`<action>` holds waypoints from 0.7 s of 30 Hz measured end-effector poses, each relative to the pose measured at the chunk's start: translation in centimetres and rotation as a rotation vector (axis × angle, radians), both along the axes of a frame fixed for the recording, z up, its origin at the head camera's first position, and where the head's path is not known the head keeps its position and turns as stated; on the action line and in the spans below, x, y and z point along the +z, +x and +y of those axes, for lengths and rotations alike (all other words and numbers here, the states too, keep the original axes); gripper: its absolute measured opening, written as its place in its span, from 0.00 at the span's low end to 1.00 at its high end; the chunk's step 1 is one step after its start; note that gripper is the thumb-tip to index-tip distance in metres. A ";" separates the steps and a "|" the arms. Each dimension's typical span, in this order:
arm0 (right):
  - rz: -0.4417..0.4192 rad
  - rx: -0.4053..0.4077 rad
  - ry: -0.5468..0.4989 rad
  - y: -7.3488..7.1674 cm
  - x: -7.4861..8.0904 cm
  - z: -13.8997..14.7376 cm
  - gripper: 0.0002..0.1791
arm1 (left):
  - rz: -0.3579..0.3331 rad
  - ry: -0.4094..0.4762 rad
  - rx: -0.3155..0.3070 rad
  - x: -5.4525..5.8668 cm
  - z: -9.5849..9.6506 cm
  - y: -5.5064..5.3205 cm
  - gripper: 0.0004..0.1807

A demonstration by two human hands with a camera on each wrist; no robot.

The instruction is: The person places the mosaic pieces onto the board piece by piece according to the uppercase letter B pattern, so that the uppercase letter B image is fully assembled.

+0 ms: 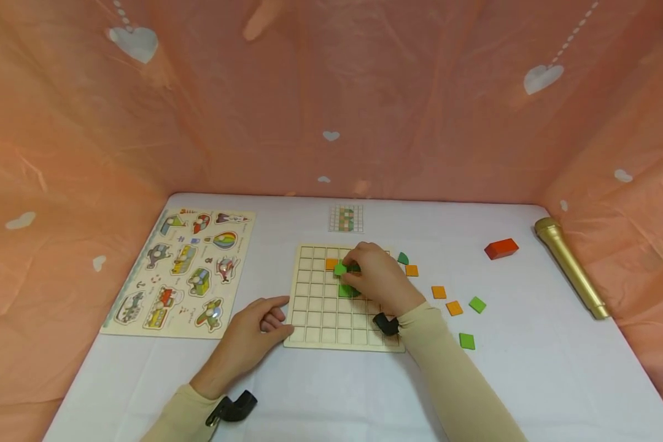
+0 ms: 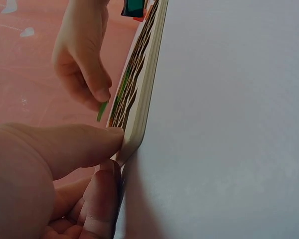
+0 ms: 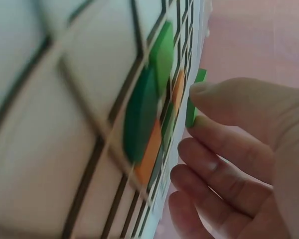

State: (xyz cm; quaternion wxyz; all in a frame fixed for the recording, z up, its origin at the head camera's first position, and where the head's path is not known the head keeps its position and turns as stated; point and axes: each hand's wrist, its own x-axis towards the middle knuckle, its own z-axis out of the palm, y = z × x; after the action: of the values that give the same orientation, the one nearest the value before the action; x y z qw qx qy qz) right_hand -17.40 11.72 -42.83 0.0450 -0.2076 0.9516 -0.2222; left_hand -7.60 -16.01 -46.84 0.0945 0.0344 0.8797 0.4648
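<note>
My right hand [image 1: 380, 279] pinches a light green square tile [image 3: 191, 113] between thumb and forefinger, just above the wooden grid board [image 1: 314, 304]. On the board lie an orange square tile [image 1: 331, 264], a light green tile [image 1: 345, 291] and a dark green curved tile [image 3: 139, 117], partly hidden by this hand in the head view. The left hand [image 1: 248, 331] touches the board's left edge with its thumb and forefinger, both fairly straight; its other fingers bend inward beside the edge.
Right of the board are loose orange tiles [image 1: 439, 293], green tiles [image 1: 477, 304] and a dark green quarter-round tile [image 1: 403, 258]. A pattern card [image 1: 345, 218] lies behind the board. A picture puzzle [image 1: 199, 276] is at left; a red block [image 1: 501, 248] and gold microphone [image 1: 571, 268] at right.
</note>
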 end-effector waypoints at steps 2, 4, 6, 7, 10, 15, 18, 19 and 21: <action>0.002 0.007 -0.005 0.2 -0.2 -0.6 0.14 | -0.002 -0.001 0.001 0.0 0.0 0.0 0.31; 0.014 0.012 0.002 0.3 -0.4 -1.0 0.14 | -0.004 -0.001 0.000 0.0 0.1 0.1 0.31; 0.018 0.010 0.010 0.4 -0.5 -1.3 0.14 | -0.006 0.000 -0.004 -0.1 0.1 0.1 0.31; 0.017 0.008 0.013 0.5 -0.6 -1.4 0.14 | -0.007 0.001 -0.007 -0.1 0.1 0.1 0.31; 0.015 0.004 0.030 0.6 -0.6 -1.6 0.13 | -0.004 0.001 -0.009 -0.1 0.2 0.1 0.31; 0.023 0.017 0.047 0.5 -0.5 -1.9 0.13 | 0.001 0.000 -0.003 0.0 0.1 0.1 0.31; 0.036 0.027 0.063 0.4 -0.6 -2.0 0.12 | 0.001 0.003 -0.005 0.0 0.1 0.0 0.31; 0.041 0.028 0.068 0.4 -0.6 -2.0 0.12 | 0.001 0.004 -0.005 0.0 0.1 0.0 0.31; 0.048 0.033 0.080 0.3 -0.7 -2.1 0.12 | 0.002 0.004 -0.006 0.0 0.0 0.0 0.31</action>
State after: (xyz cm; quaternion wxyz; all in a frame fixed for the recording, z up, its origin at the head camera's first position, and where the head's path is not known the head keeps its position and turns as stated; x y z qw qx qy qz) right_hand -17.08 9.67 -43.54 0.0341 -0.2264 0.9570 -0.1783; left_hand -7.64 -15.97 -46.81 0.0950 0.0376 0.8788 0.4661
